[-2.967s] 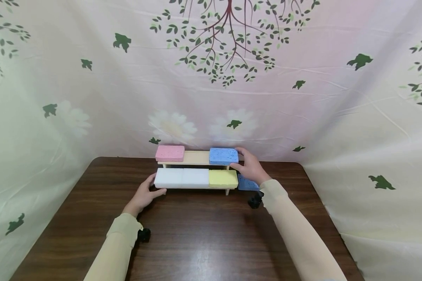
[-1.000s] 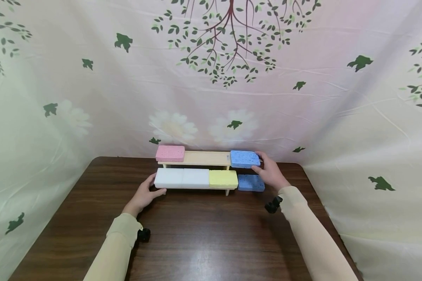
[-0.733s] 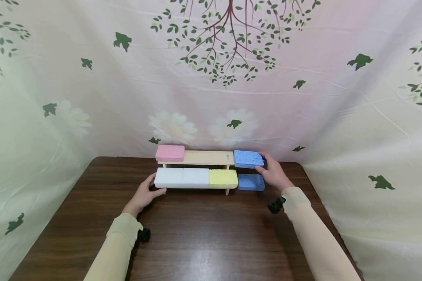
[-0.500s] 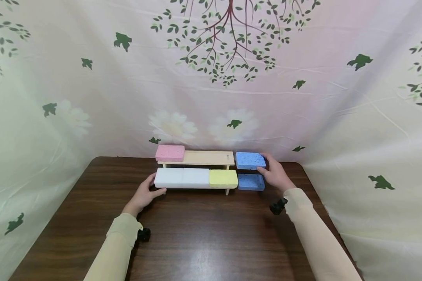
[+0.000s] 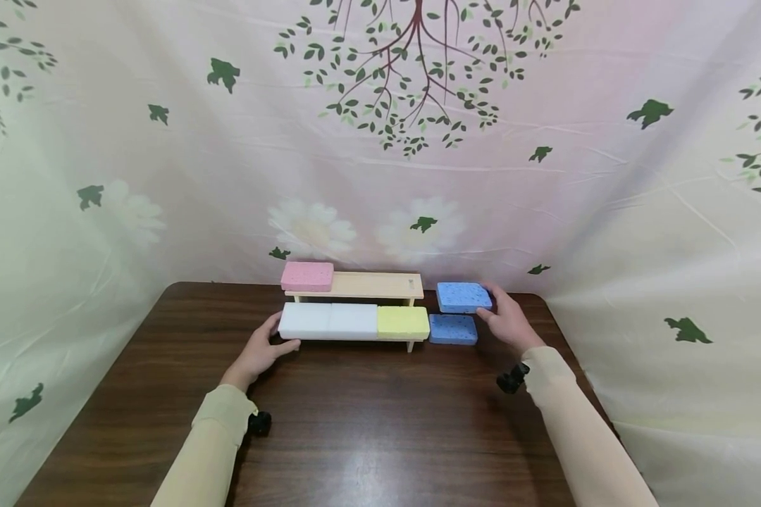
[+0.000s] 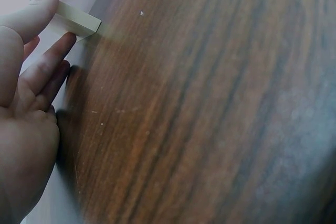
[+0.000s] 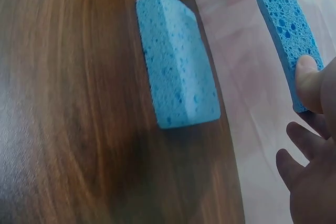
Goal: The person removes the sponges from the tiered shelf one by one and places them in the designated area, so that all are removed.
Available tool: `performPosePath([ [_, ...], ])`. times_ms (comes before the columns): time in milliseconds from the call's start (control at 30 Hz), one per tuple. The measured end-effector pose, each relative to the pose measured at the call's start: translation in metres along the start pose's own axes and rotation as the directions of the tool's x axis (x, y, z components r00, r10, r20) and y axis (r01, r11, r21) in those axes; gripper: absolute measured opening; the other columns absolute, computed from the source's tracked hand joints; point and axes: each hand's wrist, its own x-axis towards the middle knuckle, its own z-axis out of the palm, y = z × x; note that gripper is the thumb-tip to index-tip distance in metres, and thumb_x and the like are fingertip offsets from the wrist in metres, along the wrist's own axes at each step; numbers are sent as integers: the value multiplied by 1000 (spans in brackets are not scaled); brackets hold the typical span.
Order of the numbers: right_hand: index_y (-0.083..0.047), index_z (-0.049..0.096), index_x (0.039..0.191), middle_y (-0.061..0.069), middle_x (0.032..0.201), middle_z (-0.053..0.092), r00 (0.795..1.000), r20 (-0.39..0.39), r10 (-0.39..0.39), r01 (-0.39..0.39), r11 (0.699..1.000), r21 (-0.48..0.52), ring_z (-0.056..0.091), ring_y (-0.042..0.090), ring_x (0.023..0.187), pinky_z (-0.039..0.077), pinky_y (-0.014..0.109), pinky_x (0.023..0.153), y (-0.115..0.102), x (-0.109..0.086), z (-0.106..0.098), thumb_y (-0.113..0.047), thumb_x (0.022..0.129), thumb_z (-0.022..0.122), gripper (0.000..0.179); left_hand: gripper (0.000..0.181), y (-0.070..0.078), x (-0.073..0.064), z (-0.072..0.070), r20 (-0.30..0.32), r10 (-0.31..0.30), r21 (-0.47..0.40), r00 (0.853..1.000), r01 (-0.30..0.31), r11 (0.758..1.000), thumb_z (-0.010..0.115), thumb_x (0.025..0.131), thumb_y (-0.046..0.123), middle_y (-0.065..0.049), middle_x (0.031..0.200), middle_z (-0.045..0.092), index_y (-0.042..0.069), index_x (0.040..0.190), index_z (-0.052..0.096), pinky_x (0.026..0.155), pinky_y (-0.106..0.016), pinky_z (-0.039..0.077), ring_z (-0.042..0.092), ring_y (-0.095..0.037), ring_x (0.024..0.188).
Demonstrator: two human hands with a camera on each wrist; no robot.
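Observation:
My right hand (image 5: 509,325) pinches a speckled blue sponge (image 5: 462,297) by its right end, thumb at the near side. In the right wrist view that sponge is raised, apart from a second blue sponge (image 7: 178,61) lying on the table. My left hand (image 5: 260,355) holds the left end of a small two-tier wooden shelf (image 5: 375,284), thumb at the front and fingers behind. On the lower tier two white sponge blocks (image 5: 327,321) and a yellow sponge (image 5: 402,322) sit side by side. A pink sponge (image 5: 307,276) lies at the left end of the upper tier.
The dark wooden table (image 5: 355,422) stretches in front of the shelf. Close behind hangs a printed cloth (image 5: 380,197), which also closes off both sides. A small black camera (image 5: 512,378) sits at the right wrist, another black camera (image 5: 260,424) at the left.
My right hand has carried the blue sponge off the upper tier, rightward and then lower, to over the right side of the table. The left hand has stayed put.

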Motion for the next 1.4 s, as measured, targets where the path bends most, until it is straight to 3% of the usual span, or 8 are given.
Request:
performPosePath([
  [700,-1,29,162,32,162,34,997,-3,71,-71,995,-70,36,51,147,31,68,116,40,-16,-9,-11,107,60,64,88,-2,1,2,2,4,10,1000,-4,1000,81,95,21,-21,160,46,10,165,30,122,-61,25,38,-39,148],
  [1167,2,26,162,34,162,32,994,-18,112,-113,991,-66,35,53,146,29,69,117,58,-27,-20,-8,107,58,65,88,-2,1,2,-1,3,14,1000,-3,1000,82,95,21,-21,161,45,10,165,30,122,-61,25,37,-39,148],
  [1400,5,28,160,37,160,33,995,-35,94,-97,991,-96,35,54,145,30,70,115,72,-31,-25,-7,106,58,63,89,-2,1,0,0,1,17,1000,-1,1000,82,95,24,-21,161,45,10,166,29,122,-62,24,37,-39,149],
])
